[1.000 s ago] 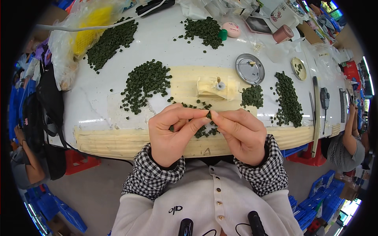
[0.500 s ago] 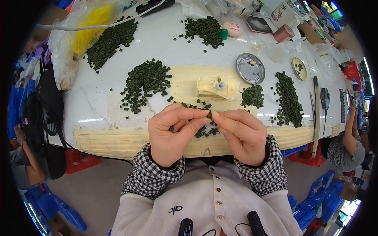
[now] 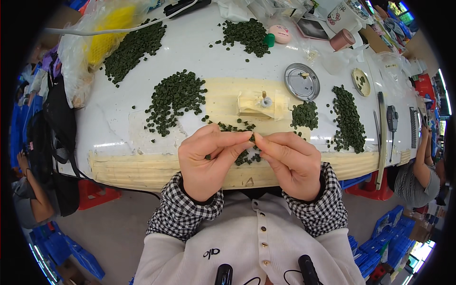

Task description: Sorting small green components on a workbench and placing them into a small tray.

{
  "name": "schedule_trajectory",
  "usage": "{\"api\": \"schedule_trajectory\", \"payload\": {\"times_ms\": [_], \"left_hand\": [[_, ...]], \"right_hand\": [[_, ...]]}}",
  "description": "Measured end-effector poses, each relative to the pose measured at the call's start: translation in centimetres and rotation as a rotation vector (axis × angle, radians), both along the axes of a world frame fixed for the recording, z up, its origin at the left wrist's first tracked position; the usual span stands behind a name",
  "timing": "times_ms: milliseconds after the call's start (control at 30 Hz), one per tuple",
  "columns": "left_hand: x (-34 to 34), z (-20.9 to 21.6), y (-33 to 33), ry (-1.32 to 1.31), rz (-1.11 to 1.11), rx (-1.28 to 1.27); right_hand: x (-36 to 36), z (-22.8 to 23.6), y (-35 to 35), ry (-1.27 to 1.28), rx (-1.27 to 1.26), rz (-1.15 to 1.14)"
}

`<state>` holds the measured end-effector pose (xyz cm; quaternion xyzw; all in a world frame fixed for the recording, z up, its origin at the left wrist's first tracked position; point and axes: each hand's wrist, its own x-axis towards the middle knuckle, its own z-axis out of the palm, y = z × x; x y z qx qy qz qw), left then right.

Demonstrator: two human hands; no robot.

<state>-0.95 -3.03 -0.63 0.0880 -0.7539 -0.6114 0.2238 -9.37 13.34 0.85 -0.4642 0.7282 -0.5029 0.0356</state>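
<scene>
Between the fingertips of both hands, close to the table's front edge, is a small dark green piece (image 3: 252,138), mostly covered by the fingers. My left hand (image 3: 204,161) pinches it from one side with thumb and forefinger. From the other side my right hand (image 3: 295,164) grips it the same way. Another dark green bit shows by the curled fingers of my left hand; whether it is held or lies behind, I cannot tell. Loose green pieces (image 3: 244,157) lie on the table beneath the hands. Just beyond stands a block wrapped in cream tape (image 3: 254,107), with a small upright metal tip.
More green pieces lie in heaps at the left (image 3: 173,99), far left (image 3: 135,50), back (image 3: 247,35) and right (image 3: 349,121). A round metal tin lid (image 3: 302,83), a cream dish (image 3: 361,81) and a handheld tool (image 3: 392,121) are to the right. A white cable (image 3: 118,32) crosses the back left.
Both hands stay in nearly the same place. The green piece between the fingertips has turned slightly and shows less.
</scene>
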Motion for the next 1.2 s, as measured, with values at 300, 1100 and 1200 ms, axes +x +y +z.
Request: {"api": "schedule_trajectory", "payload": {"times_ms": [300,1100,1200], "left_hand": [[-0.05,-0.2,-0.1,-0.005,-0.022,0.028],[-0.07,-0.05,-0.03,-0.04,-0.022,0.098],[-0.07,0.01,-0.07,-0.042,-0.023,0.085]], "right_hand": [[0.15,-0.06,0.06,-0.027,-0.023,-0.007],[0.2,-0.01,0.29,-0.099,-0.021,-0.003],[0.19,-0.06,0.32,-0.091,-0.026,-0.004]]}}
